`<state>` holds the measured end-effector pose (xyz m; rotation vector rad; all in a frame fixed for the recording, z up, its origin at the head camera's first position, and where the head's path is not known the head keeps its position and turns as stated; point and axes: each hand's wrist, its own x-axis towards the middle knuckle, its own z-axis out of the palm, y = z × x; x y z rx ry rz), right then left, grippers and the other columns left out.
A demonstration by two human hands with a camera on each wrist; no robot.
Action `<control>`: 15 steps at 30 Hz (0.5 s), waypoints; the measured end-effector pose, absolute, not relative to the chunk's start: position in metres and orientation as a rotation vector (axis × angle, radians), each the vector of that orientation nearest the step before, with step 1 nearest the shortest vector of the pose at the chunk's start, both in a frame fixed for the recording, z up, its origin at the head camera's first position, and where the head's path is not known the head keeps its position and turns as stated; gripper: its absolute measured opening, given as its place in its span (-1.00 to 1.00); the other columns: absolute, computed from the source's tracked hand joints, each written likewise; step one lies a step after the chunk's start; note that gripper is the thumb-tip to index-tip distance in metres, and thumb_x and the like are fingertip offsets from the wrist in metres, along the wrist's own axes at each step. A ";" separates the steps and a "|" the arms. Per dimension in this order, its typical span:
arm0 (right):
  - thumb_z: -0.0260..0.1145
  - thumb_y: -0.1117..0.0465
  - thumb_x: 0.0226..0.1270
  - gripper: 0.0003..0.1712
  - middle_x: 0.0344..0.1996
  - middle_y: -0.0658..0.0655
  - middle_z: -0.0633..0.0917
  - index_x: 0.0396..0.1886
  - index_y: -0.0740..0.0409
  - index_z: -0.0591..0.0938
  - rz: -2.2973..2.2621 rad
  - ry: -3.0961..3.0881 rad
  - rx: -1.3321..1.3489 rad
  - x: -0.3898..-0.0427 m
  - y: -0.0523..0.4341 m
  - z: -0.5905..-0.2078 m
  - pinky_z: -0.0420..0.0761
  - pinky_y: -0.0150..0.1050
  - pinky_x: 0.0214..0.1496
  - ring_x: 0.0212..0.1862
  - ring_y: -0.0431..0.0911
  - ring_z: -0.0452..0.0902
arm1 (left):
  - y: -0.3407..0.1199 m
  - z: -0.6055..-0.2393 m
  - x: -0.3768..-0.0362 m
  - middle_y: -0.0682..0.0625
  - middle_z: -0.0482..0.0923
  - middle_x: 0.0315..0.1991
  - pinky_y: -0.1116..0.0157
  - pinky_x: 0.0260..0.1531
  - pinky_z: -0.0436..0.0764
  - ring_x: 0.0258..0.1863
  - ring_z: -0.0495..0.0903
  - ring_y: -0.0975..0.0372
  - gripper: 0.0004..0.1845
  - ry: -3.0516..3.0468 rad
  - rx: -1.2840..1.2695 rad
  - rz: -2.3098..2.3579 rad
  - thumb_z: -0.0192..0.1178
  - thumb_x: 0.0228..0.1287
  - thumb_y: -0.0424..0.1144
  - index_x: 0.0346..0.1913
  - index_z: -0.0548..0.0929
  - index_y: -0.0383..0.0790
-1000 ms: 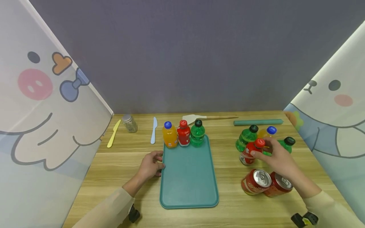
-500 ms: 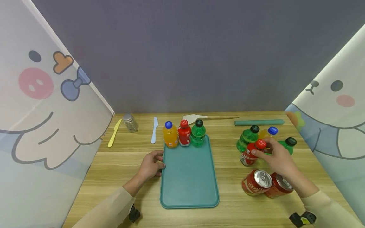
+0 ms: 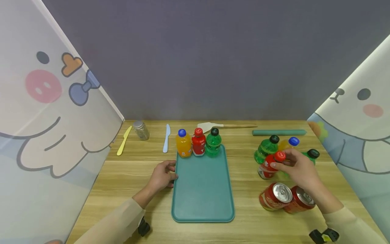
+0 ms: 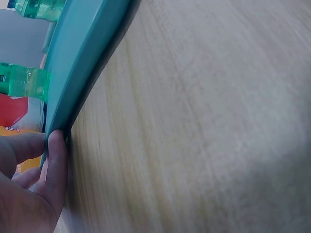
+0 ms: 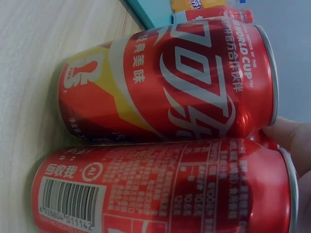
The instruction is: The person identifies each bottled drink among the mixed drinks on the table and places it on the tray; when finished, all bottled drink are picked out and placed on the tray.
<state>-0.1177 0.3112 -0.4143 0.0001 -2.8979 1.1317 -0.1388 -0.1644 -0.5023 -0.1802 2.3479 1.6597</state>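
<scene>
My right hand (image 3: 300,169): grip closed on red bottle (image 3: 268,165), pinching near cap; fingers hide bottles behind it. Orange bottle (image 3: 286,143) mostly covered, green bottle (image 3: 265,149) just left of grip. Two red cans (image 3: 275,196) on worktop (image 3: 243,234), just below grip; right wrist view filled by cans. My left hand (image 3: 161,176): grip pinching tray (image 3: 202,189) edge; fingertips partly cut off in wrist view.

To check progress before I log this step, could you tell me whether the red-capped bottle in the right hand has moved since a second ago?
No. The red-capped bottle stays beside the green bottle, right hand gripping it.
</scene>
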 end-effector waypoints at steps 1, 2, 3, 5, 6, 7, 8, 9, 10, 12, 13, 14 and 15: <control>0.53 -0.02 0.27 -0.41 0.05 0.38 0.69 0.09 0.27 0.55 1.122 -2.899 0.003 -0.117 0.311 -0.414 0.63 -0.55 -0.27 0.05 0.33 0.68 | -0.164 -0.502 -0.139 -0.24 0.52 -0.05 0.15 -0.58 0.78 -0.37 0.58 0.14 -0.36 2.346 -0.178 1.661 0.31 0.15 -0.63 0.34 0.52 -0.36; 0.54 -0.02 0.27 -0.41 0.05 0.37 0.70 0.09 0.26 0.56 1.111 -2.897 0.008 -0.117 0.312 -0.414 0.62 -0.56 -0.26 0.05 0.33 0.68 | -0.164 -0.501 -0.138 -0.24 0.51 -0.05 0.15 -0.58 0.78 -0.37 0.58 0.14 -0.36 2.342 -0.177 1.662 0.31 0.16 -0.63 0.35 0.51 -0.37; 0.54 -0.02 0.26 -0.42 0.05 0.36 0.70 0.09 0.26 0.56 1.107 -2.894 0.017 -0.117 0.312 -0.413 0.61 -0.58 -0.25 0.05 0.32 0.68 | -0.164 -0.501 -0.138 -0.24 0.51 -0.05 0.15 -0.58 0.78 -0.37 0.58 0.14 -0.36 2.339 -0.179 1.664 0.31 0.16 -0.63 0.35 0.51 -0.37; 0.55 -0.02 0.25 -0.43 0.03 0.33 0.72 0.07 0.24 0.58 1.091 -2.882 0.039 -0.118 0.312 -0.412 0.59 -0.61 -0.24 0.02 0.19 0.72 | -0.165 -0.500 -0.138 -0.24 0.51 -0.05 0.15 -0.59 0.78 -0.37 0.58 0.14 -0.36 2.335 -0.181 1.669 0.31 0.15 -0.64 0.35 0.51 -0.37; 0.55 -0.01 0.25 -0.46 0.01 0.31 0.73 0.05 0.22 0.59 1.084 -2.871 0.050 -0.118 0.312 -0.411 0.59 -0.62 -0.24 -0.02 0.06 0.74 | -0.165 -0.500 -0.138 -0.25 0.51 -0.05 0.15 -0.59 0.78 -0.37 0.57 0.14 -0.36 2.333 -0.181 1.671 0.31 0.15 -0.64 0.35 0.51 -0.37; 0.55 0.00 0.25 -0.48 0.00 0.30 0.74 0.04 0.20 0.60 1.084 -2.859 0.063 -0.118 0.312 -0.411 0.59 -0.63 -0.24 -0.05 -0.10 0.73 | -0.165 -0.500 -0.138 -0.25 0.51 -0.05 0.15 -0.58 0.78 -0.36 0.57 0.13 -0.36 2.327 -0.184 1.675 0.31 0.15 -0.64 0.35 0.51 -0.37; 0.55 0.02 0.25 -0.50 -0.02 0.28 0.75 0.03 0.19 0.60 1.087 -2.846 0.078 -0.118 0.312 -0.410 0.59 -0.64 -0.24 -0.08 -0.26 0.70 | -0.165 -0.500 -0.138 -0.25 0.50 -0.05 0.15 -0.58 0.78 -0.35 0.57 0.13 -0.35 2.322 -0.188 1.678 0.31 0.15 -0.64 0.36 0.51 -0.37; 0.56 0.03 0.25 -0.52 -0.03 0.28 0.75 0.02 0.19 0.61 1.090 -2.833 0.091 -0.118 0.311 -0.408 0.60 -0.63 -0.24 -0.12 -0.40 0.65 | -0.165 -0.500 -0.138 -0.25 0.50 -0.05 0.15 -0.57 0.78 -0.35 0.56 0.12 -0.35 2.318 -0.191 1.683 0.31 0.15 -0.64 0.36 0.51 -0.37; 0.56 0.04 0.24 -0.53 -0.05 0.27 0.76 0.01 0.18 0.62 1.092 -2.822 0.101 -0.117 0.311 -0.406 0.61 -0.62 -0.25 -0.15 -0.52 0.58 | -0.165 -0.499 -0.138 -0.25 0.50 -0.05 0.15 -0.57 0.78 -0.34 0.56 0.12 -0.35 2.316 -0.192 1.683 0.31 0.15 -0.64 0.36 0.50 -0.37; 0.56 0.05 0.24 -0.54 -0.07 0.27 0.77 0.01 0.17 0.62 1.099 -2.808 0.119 -0.117 0.309 -0.402 0.63 -0.60 -0.27 -0.18 -0.66 0.48 | -0.166 -0.499 -0.139 -0.25 0.50 -0.04 0.16 -0.56 0.78 -0.34 0.56 0.12 -0.34 2.313 -0.193 1.680 0.31 0.15 -0.64 0.37 0.50 -0.38; 0.56 0.04 0.24 -0.53 -0.07 0.27 0.77 0.01 0.17 0.63 1.103 -2.804 0.123 -0.117 0.308 -0.400 0.64 -0.59 -0.28 -0.19 -0.68 0.47 | -0.166 -0.498 -0.139 -0.25 0.50 -0.05 0.17 -0.56 0.78 -0.34 0.57 0.12 -0.34 2.310 -0.199 1.677 0.31 0.15 -0.65 0.37 0.50 -0.37; 0.57 0.04 0.24 -0.53 -0.07 0.27 0.77 0.02 0.16 0.63 1.109 -2.803 0.124 -0.116 0.307 -0.397 0.65 -0.57 -0.29 -0.19 -0.68 0.47 | -0.166 -0.498 -0.139 -0.25 0.50 -0.05 0.17 -0.56 0.78 -0.35 0.57 0.12 -0.34 2.309 -0.202 1.673 0.31 0.15 -0.65 0.36 0.50 -0.37; 0.57 0.02 0.24 -0.52 -0.06 0.27 0.77 0.03 0.15 0.64 1.112 -2.804 0.121 -0.116 0.306 -0.394 0.66 -0.55 -0.30 -0.19 -0.67 0.47 | -0.166 -0.498 -0.139 -0.25 0.51 -0.05 0.17 -0.57 0.79 -0.35 0.57 0.12 -0.34 2.313 -0.195 1.669 0.31 0.15 -0.65 0.36 0.49 -0.39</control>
